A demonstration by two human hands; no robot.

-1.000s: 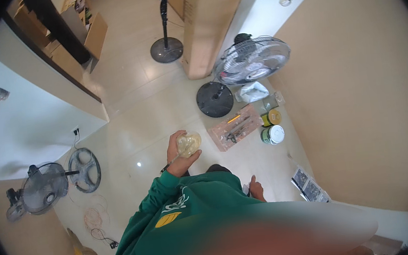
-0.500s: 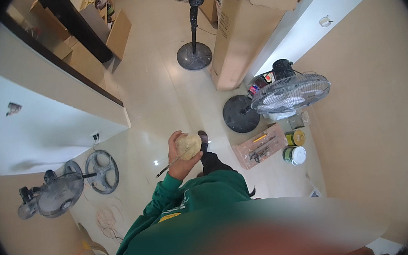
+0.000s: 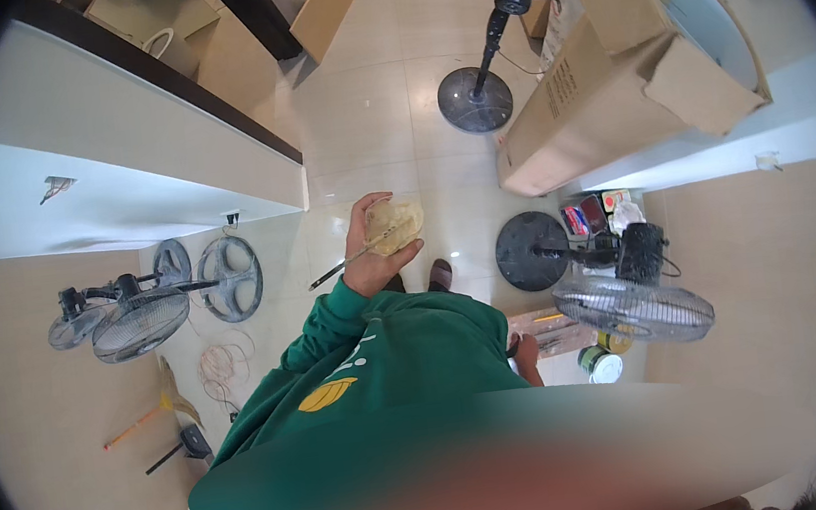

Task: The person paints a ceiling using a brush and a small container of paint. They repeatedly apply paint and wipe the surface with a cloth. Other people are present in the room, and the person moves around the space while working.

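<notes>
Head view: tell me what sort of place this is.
Probably a storeroom or fan repair room: tiled floor, several standing fans, loose fan guards and an open cardboard box.

A home room under repair: standing fans [image 3: 623, 291], cardboard boxes [image 3: 610, 81], paint tins [image 3: 602, 364] on tiled floor [image 3: 381, 107].
</notes>
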